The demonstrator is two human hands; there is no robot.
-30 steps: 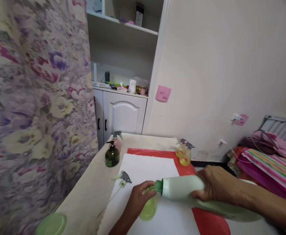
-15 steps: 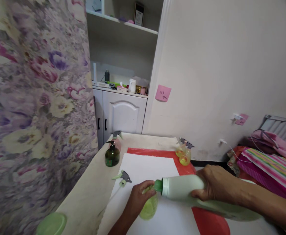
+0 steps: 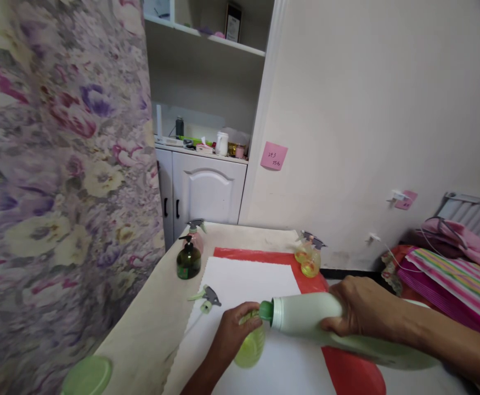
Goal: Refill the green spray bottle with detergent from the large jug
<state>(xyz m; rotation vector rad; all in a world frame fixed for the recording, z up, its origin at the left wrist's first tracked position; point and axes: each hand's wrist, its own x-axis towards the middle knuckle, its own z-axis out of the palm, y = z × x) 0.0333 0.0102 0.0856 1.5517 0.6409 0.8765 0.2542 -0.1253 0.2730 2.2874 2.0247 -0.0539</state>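
The right hand is wrapped around the upper body of a large pale green jug, which is tipped on its side so that its green spout points left. The left hand is closed around a small round bottle of yellow-green liquid, holding it upright with its open mouth right at the jug's spout; fingers cover the neck, so the exact contact cannot be seen. Both bottles are held over a white sheet that lies on a red mat spread over a pale table. Just left of the left hand, on the white sheet, lies a loose grey and green spray head with its thin tube trailing toward the near edge. Further back on the left of the table stands a dark green pump bottle, with a pink spray bottle just behind it. At the far right of the table stand two small yellow spray bottles, close together. A round green lid rests at the near left corner. A floral curtain fills the left side of the view. Behind the table stands a white cabinet with open shelves, and a pink sticky note is stuck to the wall.
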